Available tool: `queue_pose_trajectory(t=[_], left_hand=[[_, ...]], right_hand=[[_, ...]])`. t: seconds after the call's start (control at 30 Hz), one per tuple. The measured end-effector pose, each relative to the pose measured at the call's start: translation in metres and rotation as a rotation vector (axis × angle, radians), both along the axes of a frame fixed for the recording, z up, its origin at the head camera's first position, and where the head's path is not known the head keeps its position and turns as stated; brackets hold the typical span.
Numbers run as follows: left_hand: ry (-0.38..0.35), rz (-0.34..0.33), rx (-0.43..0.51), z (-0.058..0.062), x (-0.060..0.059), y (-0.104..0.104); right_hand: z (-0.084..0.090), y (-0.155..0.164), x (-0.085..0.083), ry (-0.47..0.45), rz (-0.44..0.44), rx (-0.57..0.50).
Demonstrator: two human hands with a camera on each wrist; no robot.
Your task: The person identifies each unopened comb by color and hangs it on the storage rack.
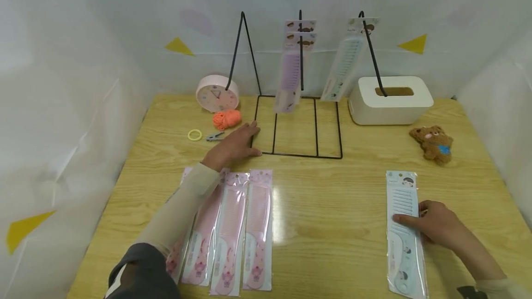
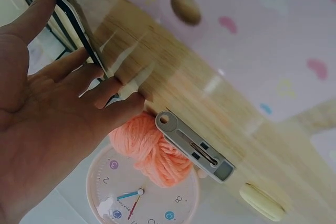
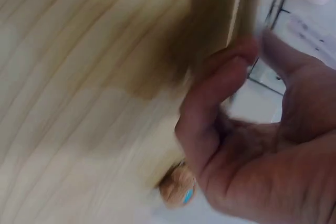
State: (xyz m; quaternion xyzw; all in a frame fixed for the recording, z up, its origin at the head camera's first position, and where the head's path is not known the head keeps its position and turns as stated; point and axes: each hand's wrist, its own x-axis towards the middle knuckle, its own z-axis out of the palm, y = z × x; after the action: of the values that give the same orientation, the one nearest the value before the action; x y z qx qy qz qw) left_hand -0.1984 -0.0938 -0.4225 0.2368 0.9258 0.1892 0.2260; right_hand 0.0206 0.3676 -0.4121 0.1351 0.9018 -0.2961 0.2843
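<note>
We steady the rack with our flat left hand while right hand fingers pinch the blue comb beside it.

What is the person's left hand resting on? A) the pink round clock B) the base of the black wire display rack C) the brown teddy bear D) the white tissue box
B: the left hand lies flat on the wooden table with its fingers touching the left edge of the black wire display rack, apart from the pink round clock.
</note>
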Motion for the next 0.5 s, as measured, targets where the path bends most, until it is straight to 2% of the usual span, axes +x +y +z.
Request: queue_pose_trajectory(t=[0.17,0.23,0.37,0.5], left_hand=[[-0.012,-0.001,0.005,0.001,0.002,0.001],[-0.014,0.002,0.002,0.001,0.002,0.001],[-0.011,0.009,-0.007,0.000,0.002,0.001],[-0.007,0.008,-0.002,-0.001,0.000,0.002]], right_hand=[[0.009,-0.023,-0.003,0.129,0.001,-0.266],[0.017,-0.035,-0.007,0.206,0.030,-0.322],[0.039,-0.060,-0.015,0.373,0.101,-0.357],[0.061,-0.080,-0.019,0.510,0.139,-0.323]])
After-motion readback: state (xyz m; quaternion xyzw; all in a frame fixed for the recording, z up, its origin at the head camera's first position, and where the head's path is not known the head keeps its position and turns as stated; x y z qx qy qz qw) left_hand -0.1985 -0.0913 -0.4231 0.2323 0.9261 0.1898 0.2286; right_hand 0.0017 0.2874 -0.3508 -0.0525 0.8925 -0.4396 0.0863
